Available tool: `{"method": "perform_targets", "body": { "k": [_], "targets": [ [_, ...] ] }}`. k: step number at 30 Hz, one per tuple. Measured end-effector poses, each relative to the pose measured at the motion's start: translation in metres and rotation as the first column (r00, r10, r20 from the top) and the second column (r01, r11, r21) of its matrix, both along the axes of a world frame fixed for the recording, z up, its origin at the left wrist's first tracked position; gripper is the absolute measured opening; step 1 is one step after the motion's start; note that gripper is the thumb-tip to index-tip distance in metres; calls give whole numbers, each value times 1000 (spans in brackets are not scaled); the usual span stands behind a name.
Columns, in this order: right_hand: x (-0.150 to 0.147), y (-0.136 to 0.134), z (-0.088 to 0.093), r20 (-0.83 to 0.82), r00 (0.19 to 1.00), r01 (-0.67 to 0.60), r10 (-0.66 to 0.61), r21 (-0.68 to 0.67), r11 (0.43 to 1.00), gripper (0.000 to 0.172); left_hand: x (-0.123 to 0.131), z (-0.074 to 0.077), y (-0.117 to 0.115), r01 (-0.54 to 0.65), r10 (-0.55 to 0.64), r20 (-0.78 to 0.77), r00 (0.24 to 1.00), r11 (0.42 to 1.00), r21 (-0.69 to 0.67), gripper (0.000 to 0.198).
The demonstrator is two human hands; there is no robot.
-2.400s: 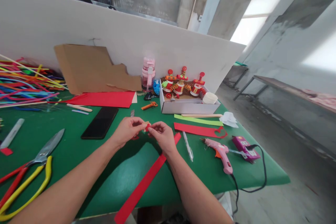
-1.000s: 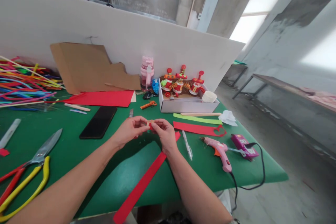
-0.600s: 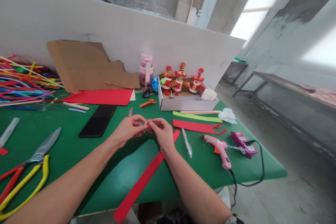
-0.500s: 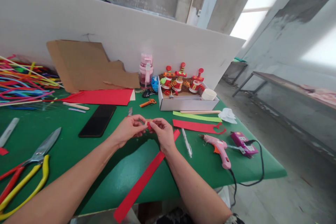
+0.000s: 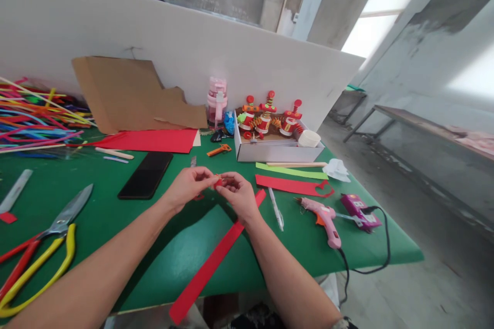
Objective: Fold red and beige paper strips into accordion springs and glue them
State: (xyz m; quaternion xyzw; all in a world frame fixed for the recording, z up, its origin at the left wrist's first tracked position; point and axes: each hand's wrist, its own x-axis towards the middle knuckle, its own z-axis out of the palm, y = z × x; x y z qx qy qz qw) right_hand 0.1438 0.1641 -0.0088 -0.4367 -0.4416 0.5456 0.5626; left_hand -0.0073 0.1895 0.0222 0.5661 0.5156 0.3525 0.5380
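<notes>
Above the green table, my left hand (image 5: 189, 186) and my right hand (image 5: 238, 196) meet, fingertips pinched on a small red piece (image 5: 218, 181). Fingers cover most of that piece, so its full shape is hidden. Beneath my right wrist a long red strip (image 5: 216, 262) lies slantwise, its lower end hanging past the table's front edge. A grey, blade-like tip (image 5: 193, 161) shows just beyond my left hand; the rest of it is hidden. To the right of my right hand lie a white pen (image 5: 276, 211) and a wider red strip (image 5: 287, 184) with a cut-out end.
Large scissors (image 5: 57, 231) and a phone (image 5: 145, 176) lie on the left. On the right are a pink glue gun (image 5: 323, 218) with a cord and a purple box (image 5: 359, 212). Behind stand a white box (image 5: 278, 152) of red figures, a pink bottle (image 5: 217, 103) and cardboard (image 5: 131, 95).
My fingers have shifted on the small red piece, which now shows a rounder red face. Both hands stay close together. The whole view has moved slightly.
</notes>
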Motion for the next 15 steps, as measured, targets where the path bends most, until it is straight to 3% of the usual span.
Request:
{"method": "perform_targets", "body": {
  "k": [6,15],
  "targets": [
    [-2,-1,0,-2,1000,-12,12,-15,1000,27,2,-6,1,-17,20,115,993,1000,-25,42],
    [0,3,1,-101,995,-4,-1,-48,999,35,0,-4,2,21,-12,124,992,997,-69,43]
  ]
}}
